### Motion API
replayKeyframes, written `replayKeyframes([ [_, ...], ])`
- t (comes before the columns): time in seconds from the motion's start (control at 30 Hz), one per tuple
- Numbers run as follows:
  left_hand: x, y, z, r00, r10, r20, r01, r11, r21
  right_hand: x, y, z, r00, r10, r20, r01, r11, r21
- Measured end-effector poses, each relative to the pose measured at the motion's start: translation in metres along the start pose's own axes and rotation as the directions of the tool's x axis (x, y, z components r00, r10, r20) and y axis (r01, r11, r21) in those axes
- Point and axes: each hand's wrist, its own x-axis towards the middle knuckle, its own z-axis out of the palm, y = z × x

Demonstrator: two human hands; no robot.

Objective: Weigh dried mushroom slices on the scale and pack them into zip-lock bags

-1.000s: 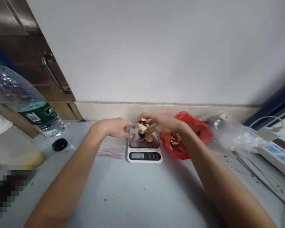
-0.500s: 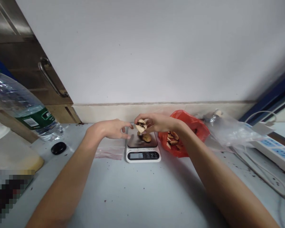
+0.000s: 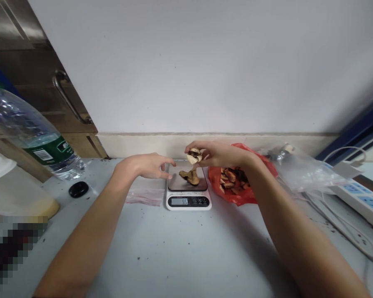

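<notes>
A kitchen scale [image 3: 189, 203] with a steel plate stands on the table against the wall, its display seeming to read 5.5. Curled brown dried slices [image 3: 190, 178], perhaps mushroom, lie on its plate. Above the plate's far right part, my right hand [image 3: 209, 154] pinches more pale, dark-edged dried slices [image 3: 194, 155] between thumb and fingers. My left hand [image 3: 152, 165] is at the plate's left edge, fingers apart and holding nothing. An open red plastic bag [image 3: 216, 182] of similar slices sits right of the scale, partly covered by my right forearm.
Clear zip bags [image 3: 144, 198] lie left of the scale. Farther left are a black oval object [image 3: 78, 189], a tilted-looking water bottle [image 3: 49, 153] and a white-lidded container [image 3: 15, 186]. At right are a clear plastic bag [image 3: 307, 174], a power strip [image 3: 363, 198] and cables.
My right hand has lifted slightly and moved right with its slices, leaving others on the plate. The display has gone from 0.0 to about 5.5. My left hand stays nearly in place.
</notes>
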Motion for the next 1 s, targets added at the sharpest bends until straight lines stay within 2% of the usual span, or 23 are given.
replayKeyframes([
  [0.13, -0.001, 0.002, -0.001, 1.0, -0.016, 0.02, 0.016, 1.0, 0.004, -0.003, -0.012, -0.001, 0.993, 0.112, 0.042, -0.103, 0.979, -0.175],
  [0.23, -0.001, 0.003, -0.001, 1.0, -0.016, 0.016, 0.016, 1.0, 0.003, -0.003, -0.02, 0.001, 0.967, 0.246, 0.06, -0.216, 0.925, -0.311],
  [0.33, 0.0, 0.003, 0.001, 1.0, -0.014, 0.019, 0.014, 1.0, 0.001, 0.0, -0.023, 0.005, 0.945, 0.323, 0.054, -0.276, 0.874, -0.4],
  [0.53, 0.004, 0.002, 0.002, 1.0, 0.0, 0.019, 0.0, 1.0, 0.021, 0.005, -0.03, 0.014, 0.921, 0.389, -0.009, -0.351, 0.82, -0.451],
  [0.77, 0.001, 0.011, 0.001, 0.999, -0.014, 0.041, 0.012, 0.999, 0.046, 0.007, -0.036, 0.017, 0.905, 0.423, 0.031, -0.363, 0.81, -0.461],
  [1.0, 0.003, 0.012, 0.004, 1.0, -0.013, 0.029, 0.011, 0.999, 0.045, 0.001, -0.029, 0.005, 0.907, 0.412, -0.082, -0.405, 0.805, -0.434],
])
